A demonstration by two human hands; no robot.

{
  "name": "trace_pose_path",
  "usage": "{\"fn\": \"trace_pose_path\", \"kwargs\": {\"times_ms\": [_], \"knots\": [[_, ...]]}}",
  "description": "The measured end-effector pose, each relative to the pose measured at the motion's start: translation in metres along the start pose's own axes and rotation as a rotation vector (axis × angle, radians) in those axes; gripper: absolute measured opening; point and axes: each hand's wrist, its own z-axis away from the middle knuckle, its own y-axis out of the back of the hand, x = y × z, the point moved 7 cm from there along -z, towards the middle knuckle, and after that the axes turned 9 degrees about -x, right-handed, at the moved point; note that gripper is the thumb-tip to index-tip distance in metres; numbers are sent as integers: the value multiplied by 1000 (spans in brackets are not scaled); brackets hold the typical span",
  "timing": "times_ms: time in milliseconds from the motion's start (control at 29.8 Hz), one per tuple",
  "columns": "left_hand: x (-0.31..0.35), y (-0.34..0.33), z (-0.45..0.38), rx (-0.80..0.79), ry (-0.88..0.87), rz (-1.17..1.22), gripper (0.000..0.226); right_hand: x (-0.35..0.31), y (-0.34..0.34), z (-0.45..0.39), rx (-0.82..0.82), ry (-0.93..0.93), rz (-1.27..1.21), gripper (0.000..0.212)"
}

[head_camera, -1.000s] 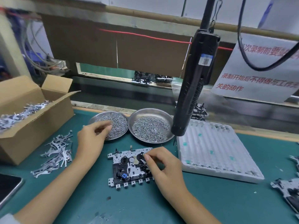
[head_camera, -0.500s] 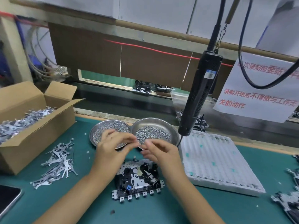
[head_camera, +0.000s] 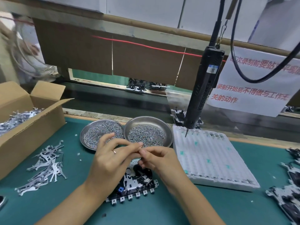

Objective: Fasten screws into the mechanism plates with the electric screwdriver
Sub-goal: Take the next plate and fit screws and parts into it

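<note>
Both hands hide the upper part of the plate (head_camera: 134, 184), which lies on the green table (head_camera: 162, 211) just below them. Whatever sits between the meeting fingertips is too small to make out. The white sign (head_camera: 253, 82) carries red Chinese writing, partly blocked by the hanging screwdriver (head_camera: 203, 90). The left hand (head_camera: 112, 161) and right hand (head_camera: 155, 159) touch with pinched, curled fingers before two screw dishes (head_camera: 146, 122).

Green bench (head_camera: 162, 211) carries dishes (head_camera: 148, 125), box (head_camera: 32, 127), foam tray (head_camera: 211, 159).
</note>
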Motion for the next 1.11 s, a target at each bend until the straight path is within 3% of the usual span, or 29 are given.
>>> {"fn": "trace_pose_path", "kwargs": {"times_ms": [268,537,772,872,973,1107], "knots": [[0,1,0,-2,-13,-61,28,-9,1,3,72,125,172,10],[8,-2,-3,-137,-89,-102,40,-13,0,5,128,179,381,23],[12,-1,-5,-148,-106,-102,50,-16,-10,10,158,293,577,30],[11,1,-8,-128,-49,13,42,-17,-15,9,114,345,621,22],[6,3,-10,-100,73,180,32,-16,-16,8,98,360,710,27],[3,1,-9,-103,157,246,31,-16,-16,8,130,333,786,24]]}}
